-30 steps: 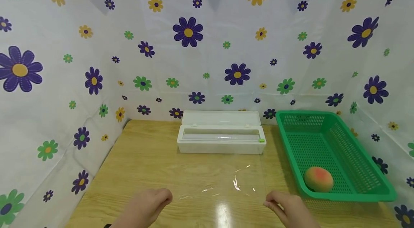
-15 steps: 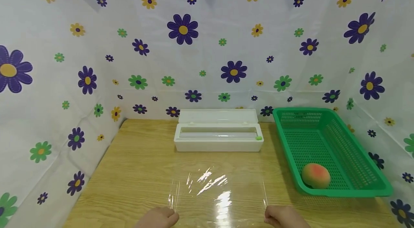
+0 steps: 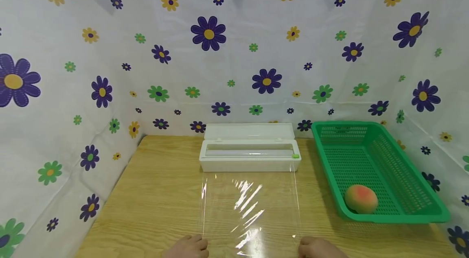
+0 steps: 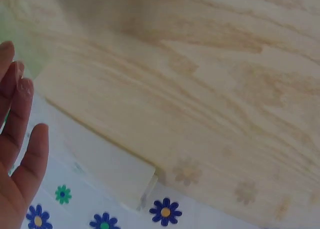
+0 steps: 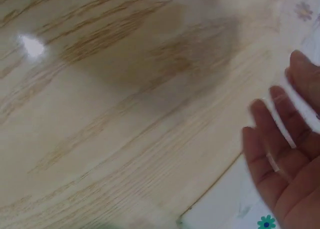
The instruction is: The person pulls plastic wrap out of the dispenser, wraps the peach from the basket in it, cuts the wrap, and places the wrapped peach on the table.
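A clear sheet of plastic wrap (image 3: pixel 227 201) runs taut from the front of a white wrap dispenser (image 3: pixel 250 165) toward me, low over the wooden table. At its near left corner, my left hand (image 3: pixel 187 247) pinches the wrap's edge, knuckles upward. My right hand (image 3: pixel 319 248) does likewise at the near right corner. Both wrist views catch the other fingers (image 4: pixel 22 106) loosely extended, with shiny film at the left fingertips; on the right, the fingers (image 5: pixel 270 139) are spread somewhat. The pinching thumbs are mostly hidden.
The dispenser's lid (image 3: pixel 249 131) stands raised, with a roll (image 3: pixel 249 153) inside and a green slider (image 3: pixel 295 156) at the right end. A green basket (image 3: pixel 395 219) at the right holds a peach (image 3: pixel 360 199). Flowered sheeting (image 3: pixel 234 62) encloses the table's back and sides.
Both hands have drawn back toward me and lower, pulling more wrap out. The film, slack and hard to see before, now stretches flat with bright glare streaks.
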### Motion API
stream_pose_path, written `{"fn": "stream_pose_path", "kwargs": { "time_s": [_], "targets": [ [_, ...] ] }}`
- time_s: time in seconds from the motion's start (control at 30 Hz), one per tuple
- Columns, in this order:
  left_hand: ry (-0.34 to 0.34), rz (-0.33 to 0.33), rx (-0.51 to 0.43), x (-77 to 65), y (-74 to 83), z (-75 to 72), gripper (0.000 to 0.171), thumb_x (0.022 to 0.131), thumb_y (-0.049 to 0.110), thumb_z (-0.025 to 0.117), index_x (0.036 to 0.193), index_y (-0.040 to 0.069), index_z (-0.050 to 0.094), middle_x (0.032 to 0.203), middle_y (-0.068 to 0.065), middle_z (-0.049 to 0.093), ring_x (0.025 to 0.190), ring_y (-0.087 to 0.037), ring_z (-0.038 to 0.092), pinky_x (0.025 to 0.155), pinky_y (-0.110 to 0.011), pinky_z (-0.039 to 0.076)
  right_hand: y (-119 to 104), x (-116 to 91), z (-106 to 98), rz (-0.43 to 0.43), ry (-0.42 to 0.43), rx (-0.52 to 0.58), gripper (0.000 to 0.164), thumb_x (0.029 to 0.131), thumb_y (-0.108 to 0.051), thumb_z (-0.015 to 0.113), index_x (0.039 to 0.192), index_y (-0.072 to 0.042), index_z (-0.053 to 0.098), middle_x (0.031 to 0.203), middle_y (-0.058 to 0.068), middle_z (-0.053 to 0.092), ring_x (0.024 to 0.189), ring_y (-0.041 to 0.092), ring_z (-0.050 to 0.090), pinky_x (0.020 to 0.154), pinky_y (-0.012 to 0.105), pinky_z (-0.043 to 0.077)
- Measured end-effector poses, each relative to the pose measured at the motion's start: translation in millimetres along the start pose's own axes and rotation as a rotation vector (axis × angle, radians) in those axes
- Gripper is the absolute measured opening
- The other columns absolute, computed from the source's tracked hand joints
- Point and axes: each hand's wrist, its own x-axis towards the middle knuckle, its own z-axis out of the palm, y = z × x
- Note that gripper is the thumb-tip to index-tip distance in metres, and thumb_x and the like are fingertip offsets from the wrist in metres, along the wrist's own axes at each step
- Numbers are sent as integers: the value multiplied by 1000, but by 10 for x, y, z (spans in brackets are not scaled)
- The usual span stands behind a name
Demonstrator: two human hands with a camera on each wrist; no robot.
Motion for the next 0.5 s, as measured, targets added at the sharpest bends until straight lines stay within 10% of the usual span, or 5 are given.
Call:
{"fn": "stream_pose_path", "kwargs": {
  "time_s": [0.17,0.5],
  "targets": [
    [-47,-19,17,-34,-10,103,42,87,47,44,52,24,44,56,13,28,52,0,19,49,-15,18,46,78,114,-185,-3,-232,18,76,-30,61,64,-23,51,66,-17,33,57,-6,26,47,7,19],
    [-341,-102,-115,26,-3,191,33,85,44,49,65,19,59,58,11,42,54,-1,40,55,-23,38,130,128,178,-233,-105,-325,18,80,-30,56,65,-21,52,60,-16,38,54,-6,31,47,9,21]
  ]
}}
